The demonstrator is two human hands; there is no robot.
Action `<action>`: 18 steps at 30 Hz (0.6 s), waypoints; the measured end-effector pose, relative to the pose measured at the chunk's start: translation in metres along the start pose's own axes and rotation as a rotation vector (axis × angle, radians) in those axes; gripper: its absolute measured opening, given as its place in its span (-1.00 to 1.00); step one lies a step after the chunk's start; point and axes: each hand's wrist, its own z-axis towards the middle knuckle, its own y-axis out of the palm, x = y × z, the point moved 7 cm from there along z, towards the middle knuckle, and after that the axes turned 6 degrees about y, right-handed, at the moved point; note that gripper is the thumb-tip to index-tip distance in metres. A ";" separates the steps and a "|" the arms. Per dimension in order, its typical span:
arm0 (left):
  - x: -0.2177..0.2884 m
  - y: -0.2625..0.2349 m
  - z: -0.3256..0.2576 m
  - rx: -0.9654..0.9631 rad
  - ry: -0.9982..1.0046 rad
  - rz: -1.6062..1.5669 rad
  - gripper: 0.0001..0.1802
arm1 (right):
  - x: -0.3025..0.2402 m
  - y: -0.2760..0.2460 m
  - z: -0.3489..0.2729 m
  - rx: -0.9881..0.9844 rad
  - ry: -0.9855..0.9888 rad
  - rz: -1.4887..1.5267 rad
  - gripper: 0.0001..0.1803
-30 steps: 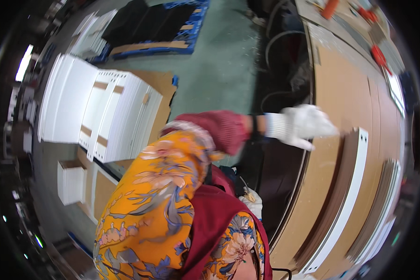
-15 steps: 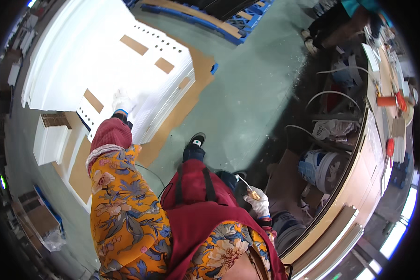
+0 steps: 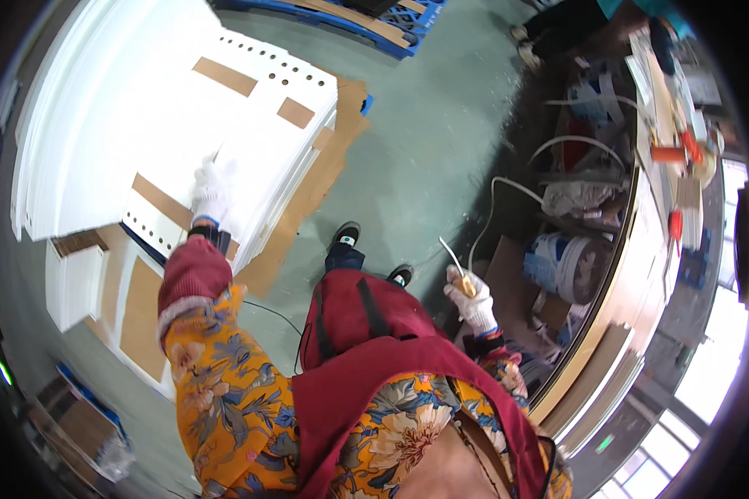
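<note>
My left hand, in a white knit glove, is over the top of a stack of white panels at the left. Its fingers look bent together, with a thin grey line at their tips; glare hides what they hold. My right hand, gloved too, is closed round a hand tool with a tan handle and a thin, pale, curved end. That tool is held up beside my apron, clear of the workbench. Brown patches and rows of dark holes mark the uppermost panel.
Brown cardboard lies beneath the stack. A workbench runs along the right, with a white bucket and bags on the shelf below. Red-handled tools lie on top. A blue pallet and another person's legs are farther off.
My right hand has come up and slightly right with the tool, whose tip now points up and left. My left hand remains over the panels, and the whole view has shifted.
</note>
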 end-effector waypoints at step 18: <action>0.173 -0.022 -0.190 -0.351 0.230 0.282 -0.28 | -0.024 -0.053 0.022 -0.134 -0.238 -0.362 -0.61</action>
